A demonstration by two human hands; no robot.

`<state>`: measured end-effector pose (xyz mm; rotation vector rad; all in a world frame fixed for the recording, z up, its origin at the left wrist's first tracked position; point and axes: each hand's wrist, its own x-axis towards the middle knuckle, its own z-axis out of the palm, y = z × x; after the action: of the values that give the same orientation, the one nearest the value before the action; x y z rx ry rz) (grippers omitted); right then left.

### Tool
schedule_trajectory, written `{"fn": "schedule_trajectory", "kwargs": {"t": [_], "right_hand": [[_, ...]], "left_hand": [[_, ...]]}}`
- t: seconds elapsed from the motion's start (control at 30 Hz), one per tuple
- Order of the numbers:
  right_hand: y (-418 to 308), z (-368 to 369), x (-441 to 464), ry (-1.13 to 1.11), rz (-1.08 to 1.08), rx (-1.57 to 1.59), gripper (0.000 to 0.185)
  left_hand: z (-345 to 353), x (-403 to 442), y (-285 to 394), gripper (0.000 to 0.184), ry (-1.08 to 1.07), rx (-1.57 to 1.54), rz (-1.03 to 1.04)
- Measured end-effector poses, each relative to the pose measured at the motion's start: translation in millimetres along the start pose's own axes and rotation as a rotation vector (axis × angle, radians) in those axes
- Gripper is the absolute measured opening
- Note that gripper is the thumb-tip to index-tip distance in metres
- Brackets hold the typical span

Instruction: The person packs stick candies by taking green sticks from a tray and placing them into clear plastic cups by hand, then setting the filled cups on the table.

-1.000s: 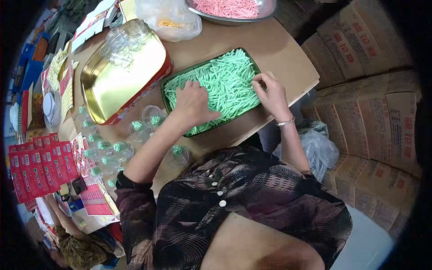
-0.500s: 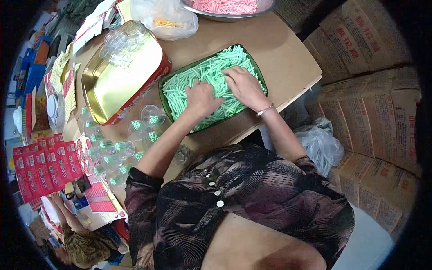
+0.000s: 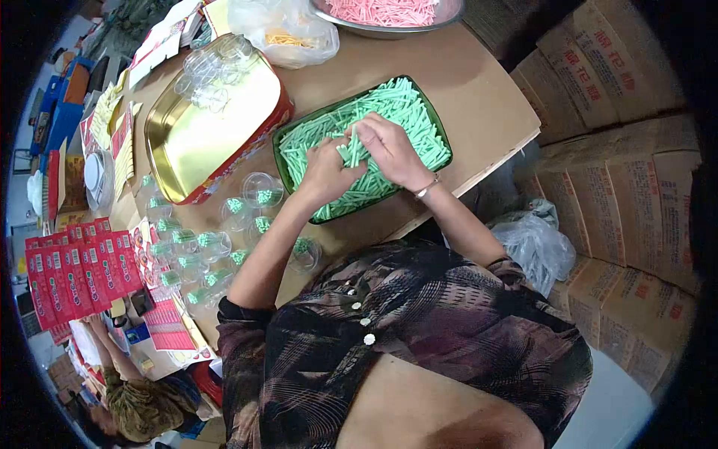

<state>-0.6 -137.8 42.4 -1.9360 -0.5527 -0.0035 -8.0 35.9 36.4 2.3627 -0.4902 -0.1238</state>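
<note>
A dark green tray (image 3: pixel 447 159) full of light green sticks (image 3: pixel 404 105) lies on the brown table. Over its middle, my left hand (image 3: pixel 329 170) is closed round a small bunch of green sticks (image 3: pixel 353 151), which stand up from its fingers. My right hand (image 3: pixel 393 153), with a bracelet at the wrist, touches the same bunch from the right, fingers bent against it. Whether it grips any of them is partly hidden. Left of the tray, clear cups (image 3: pixel 263 191) hold green sticks.
A gold-lined tin (image 3: pixel 168 142) holds empty clear cups. Behind are a plastic bag (image 3: pixel 295 37) and a metal bowl (image 3: pixel 359 28) of pink sticks. Red packets (image 3: pixel 82 273) lie left; a co-worker (image 3: pixel 142 404) is at lower left. Cartons (image 3: pixel 613 202) are stacked right.
My right hand has moved left from the tray's right edge to meet my left hand. A bunch of green sticks now shows upright between them.
</note>
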Motion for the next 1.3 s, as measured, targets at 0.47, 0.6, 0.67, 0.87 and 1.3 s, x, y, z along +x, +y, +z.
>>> {"fn": "schedule_trajectory", "kwargs": {"t": [0.47,0.6,0.67,0.87,1.3], "right_hand": [[-14,20,0,0.314,0.240,0.218,0.024],[0,14,2,0.248,0.061,0.142,0.020],[-7,13,1,0.209,0.057,0.064,0.020],[-5,-5,-3,0.174,0.145,-0.147,0.021],[-11,1,-1,-0.061,-0.185,-0.205,0.095]], "left_hand": [[-18,7,30,0.026,-0.229,0.210,-0.323],[-18,7,21,0.028,-0.250,0.216,-0.361],[-13,4,18,0.029,-0.209,0.180,-0.330],[-12,3,14,0.029,-0.172,0.015,-0.300],[-18,13,22,0.019,-0.326,-1.277,-0.642]]}}
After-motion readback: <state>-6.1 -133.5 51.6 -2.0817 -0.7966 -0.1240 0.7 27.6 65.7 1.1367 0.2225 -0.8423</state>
